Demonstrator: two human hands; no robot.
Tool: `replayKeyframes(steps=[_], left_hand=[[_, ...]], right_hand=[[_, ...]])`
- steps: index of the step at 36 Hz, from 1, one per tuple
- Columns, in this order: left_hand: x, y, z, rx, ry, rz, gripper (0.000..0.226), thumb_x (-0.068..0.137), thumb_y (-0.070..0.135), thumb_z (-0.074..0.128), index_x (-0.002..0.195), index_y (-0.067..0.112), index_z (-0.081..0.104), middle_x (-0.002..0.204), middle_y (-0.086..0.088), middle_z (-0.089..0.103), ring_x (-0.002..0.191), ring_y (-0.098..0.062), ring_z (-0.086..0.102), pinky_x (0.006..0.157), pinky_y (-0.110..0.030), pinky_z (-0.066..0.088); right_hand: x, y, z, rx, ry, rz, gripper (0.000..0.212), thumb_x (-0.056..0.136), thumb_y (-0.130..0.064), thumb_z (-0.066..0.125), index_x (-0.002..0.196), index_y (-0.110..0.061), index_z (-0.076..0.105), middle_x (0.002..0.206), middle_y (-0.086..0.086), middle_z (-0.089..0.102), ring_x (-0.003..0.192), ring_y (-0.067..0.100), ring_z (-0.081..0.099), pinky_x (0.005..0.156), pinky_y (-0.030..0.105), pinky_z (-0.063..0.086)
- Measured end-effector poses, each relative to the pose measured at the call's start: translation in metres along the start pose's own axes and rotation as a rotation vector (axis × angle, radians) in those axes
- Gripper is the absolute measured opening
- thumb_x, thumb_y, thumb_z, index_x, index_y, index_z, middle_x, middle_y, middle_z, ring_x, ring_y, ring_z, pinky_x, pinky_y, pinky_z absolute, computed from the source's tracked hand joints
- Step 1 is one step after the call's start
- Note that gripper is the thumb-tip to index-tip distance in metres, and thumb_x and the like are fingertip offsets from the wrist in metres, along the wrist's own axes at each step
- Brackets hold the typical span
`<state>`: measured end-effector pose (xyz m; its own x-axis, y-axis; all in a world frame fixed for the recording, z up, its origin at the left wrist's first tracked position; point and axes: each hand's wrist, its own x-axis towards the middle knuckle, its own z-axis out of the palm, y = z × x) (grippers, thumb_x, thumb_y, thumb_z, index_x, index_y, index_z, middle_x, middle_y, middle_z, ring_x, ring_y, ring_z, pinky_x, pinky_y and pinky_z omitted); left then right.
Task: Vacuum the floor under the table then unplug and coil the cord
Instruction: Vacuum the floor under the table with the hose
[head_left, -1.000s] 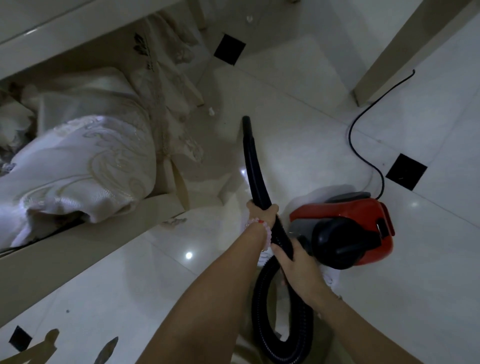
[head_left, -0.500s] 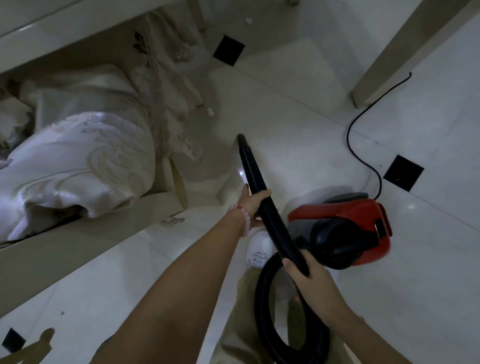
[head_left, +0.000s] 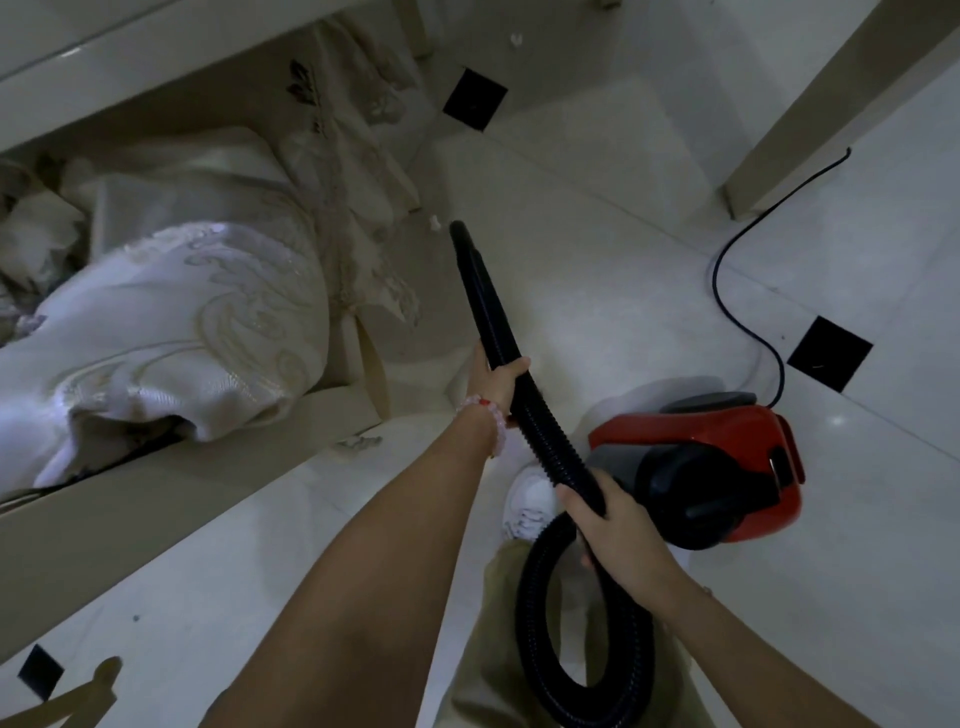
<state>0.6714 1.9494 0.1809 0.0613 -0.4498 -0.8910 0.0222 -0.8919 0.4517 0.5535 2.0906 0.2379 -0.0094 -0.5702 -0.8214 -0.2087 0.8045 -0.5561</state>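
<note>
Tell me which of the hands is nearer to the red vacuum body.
Right. The right hand grips the hose just beside the red vacuum body; the left hand grips the hose farther up, toward its tip.

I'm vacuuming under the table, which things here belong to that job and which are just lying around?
For the job: black hose, gripped by the left hand and right hand; red vacuum; black cord trailing from it; white scrap on the floor.
Just there: embroidered cloth; white shoe; black tile inset.
</note>
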Motion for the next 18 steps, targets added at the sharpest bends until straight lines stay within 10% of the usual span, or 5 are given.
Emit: replayKeyframes(steps=[4, 18], left_hand=[[0.007, 0.000, -0.006, 0.089, -0.008, -0.188, 0.054, 0.087, 0.016, 0.058, 0.137, 0.022, 0.038, 0.124, -0.019, 0.056, 0.110, -0.039, 0.060, 0.087, -0.059, 0.051], [0.038, 0.017, -0.016, 0.073, 0.068, -0.174, 0.052, 0.088, 0.016, 0.060, 0.136, 0.018, 0.039, 0.126, -0.019, 0.056, 0.112, -0.039, 0.059, 0.088, -0.059, 0.050]], right_hand=[[0.002, 0.000, 0.002, -0.016, -0.030, 0.020, 0.023, 0.093, -0.037, 0.054, 0.108, -0.019, 0.056, 0.060, 0.002, 0.057, 0.046, 0.016, 0.056, 0.050, 0.030, 0.048], [0.033, -0.016, 0.008, -0.078, -0.031, 0.015, 0.031, 0.093, -0.045, 0.050, 0.113, -0.022, 0.055, 0.074, -0.002, 0.060, 0.058, 0.011, 0.059, 0.057, 0.022, 0.046]])
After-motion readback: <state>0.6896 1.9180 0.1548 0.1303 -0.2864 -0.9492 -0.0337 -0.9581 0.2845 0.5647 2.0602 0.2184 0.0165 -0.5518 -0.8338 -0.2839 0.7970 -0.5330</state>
